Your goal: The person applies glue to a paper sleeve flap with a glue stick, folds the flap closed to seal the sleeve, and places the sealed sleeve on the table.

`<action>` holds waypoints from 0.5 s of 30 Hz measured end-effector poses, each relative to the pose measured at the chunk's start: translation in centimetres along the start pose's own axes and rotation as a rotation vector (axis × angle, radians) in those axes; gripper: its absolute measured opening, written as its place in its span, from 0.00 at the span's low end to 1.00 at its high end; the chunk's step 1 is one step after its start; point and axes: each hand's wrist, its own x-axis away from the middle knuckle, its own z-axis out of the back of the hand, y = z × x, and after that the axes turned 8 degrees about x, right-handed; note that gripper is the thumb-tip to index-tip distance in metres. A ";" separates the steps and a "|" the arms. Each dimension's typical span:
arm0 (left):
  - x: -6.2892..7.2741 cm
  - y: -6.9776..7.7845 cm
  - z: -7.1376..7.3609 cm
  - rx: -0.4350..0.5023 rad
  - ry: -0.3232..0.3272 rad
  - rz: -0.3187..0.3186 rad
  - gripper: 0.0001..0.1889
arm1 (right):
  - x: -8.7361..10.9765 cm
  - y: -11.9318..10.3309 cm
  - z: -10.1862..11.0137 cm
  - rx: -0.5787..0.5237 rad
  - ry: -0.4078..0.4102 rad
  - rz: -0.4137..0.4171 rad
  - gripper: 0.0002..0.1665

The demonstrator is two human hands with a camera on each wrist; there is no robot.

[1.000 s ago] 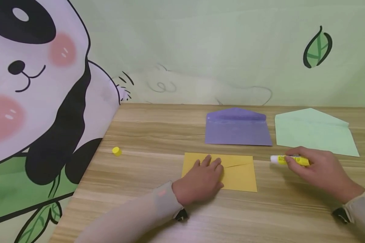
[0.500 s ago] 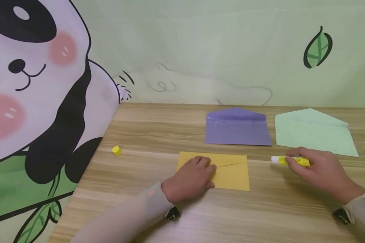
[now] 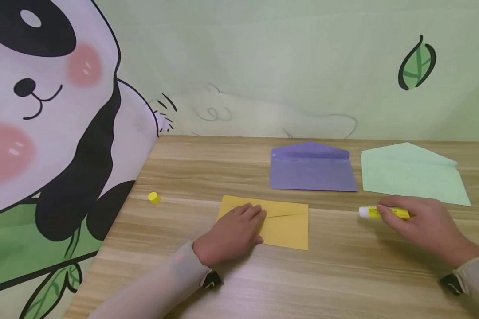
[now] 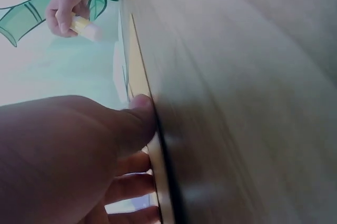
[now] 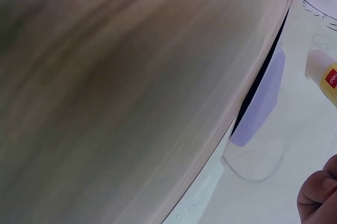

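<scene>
A yellow envelope (image 3: 285, 230) lies flat on the wooden table, its flap folded down and a slit showing along the flap's edge. My left hand (image 3: 231, 232) rests on the envelope's left half and covers that part. In the left wrist view, the thumb (image 4: 139, 114) is right at the envelope's near edge, with the other fingers over the paper. Over the table to the right, my right hand (image 3: 427, 226) pinches an uncapped yellow glue stick (image 3: 368, 212), its white end pointing left. That white end also shows in the right wrist view.
Behind the yellow envelope lies a purple envelope (image 3: 313, 175) with its flap up. A pale green envelope (image 3: 411, 179), flap also raised, is at its right. The glue stick's yellow cap (image 3: 154, 198) sits at the far left. A panda-print backdrop (image 3: 239, 66) stands behind the table.
My left hand has slid the yellow envelope to the left, turning it slightly, and its fingers have drawn closer together. The right hand with the glue stick has barely moved.
</scene>
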 end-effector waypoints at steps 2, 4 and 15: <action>0.2 -0.2 0.1 -0.003 0.004 0.011 0.33 | 0.0 0.0 0.0 -0.019 0.009 0.005 0.14; 0.4 -0.3 0.2 0.000 0.013 0.034 0.33 | -0.1 -0.1 -0.1 -0.044 0.012 0.010 0.14; 1.7 -3.8 1.0 0.066 0.008 0.173 0.32 | -0.4 -0.3 0.2 -0.011 0.003 -0.001 0.13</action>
